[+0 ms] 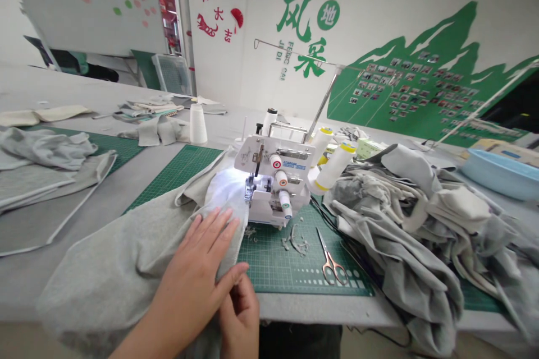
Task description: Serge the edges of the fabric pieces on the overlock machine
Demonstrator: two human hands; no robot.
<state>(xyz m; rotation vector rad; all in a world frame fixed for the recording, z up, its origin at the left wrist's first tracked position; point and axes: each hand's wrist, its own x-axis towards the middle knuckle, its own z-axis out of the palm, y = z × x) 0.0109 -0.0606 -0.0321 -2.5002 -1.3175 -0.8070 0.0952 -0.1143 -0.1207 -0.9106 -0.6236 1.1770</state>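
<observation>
The left hand [189, 258] lies open and flat on grey cloth [113, 263], which feeds into the sewing machine [273, 179] ahead; the right hand [240, 317] curls just nearer, its hold unclear.

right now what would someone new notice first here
The white overlock sewing machine stands out first, on a green cutting mat, with grey fabric running up to its lit foot under the left hand and the right hand at its edge. A heap of grey fabric lies to its right, and a green mountain mural fills the wall behind.
</observation>
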